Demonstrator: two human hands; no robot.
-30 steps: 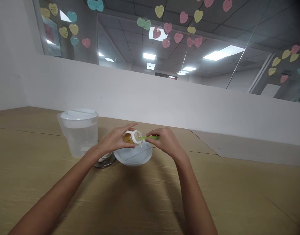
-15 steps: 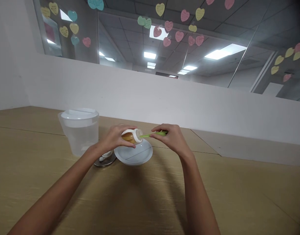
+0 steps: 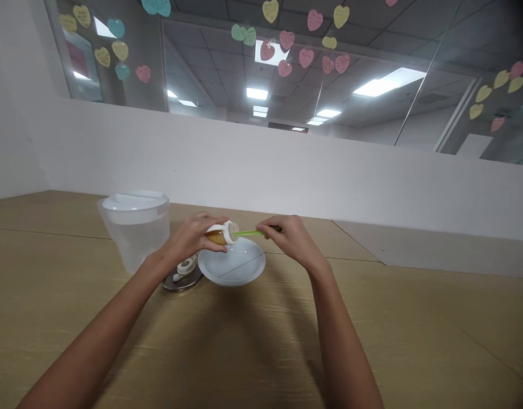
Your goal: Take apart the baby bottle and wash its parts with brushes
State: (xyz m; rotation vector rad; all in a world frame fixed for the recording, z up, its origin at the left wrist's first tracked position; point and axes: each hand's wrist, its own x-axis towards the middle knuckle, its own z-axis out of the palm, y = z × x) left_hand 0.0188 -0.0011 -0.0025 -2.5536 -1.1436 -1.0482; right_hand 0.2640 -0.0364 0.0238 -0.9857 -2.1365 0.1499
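Observation:
My left hand (image 3: pixel 195 234) is wrapped round a small clear bottle (image 3: pixel 219 235) with amber liquid inside and a white collar. The bottle lies on its side, its open neck facing right. In my right hand (image 3: pixel 285 236) a thin green stick-like tool (image 3: pixel 248 233) is pinched, its tip at the bottle's mouth; whether the tip is inside I cannot tell. Below both hands stands a white bowl (image 3: pixel 231 272). Left of the bowl, a round metal plate (image 3: pixel 182 285) carries a white ring-shaped cap (image 3: pixel 186 266) and a small white piece (image 3: pixel 177 277).
A lidded translucent pitcher (image 3: pixel 137 233) holding clear liquid stands behind my left forearm. The wooden table (image 3: pixel 159 352) runs back to a white wall (image 3: pixel 227 159). Above it is a glass window with heart-shaped notes.
Both hands, with the bottle and the green tool, have shifted slightly left over the bowl. More of the white cap on the metal plate shows. The view has tilted a little.

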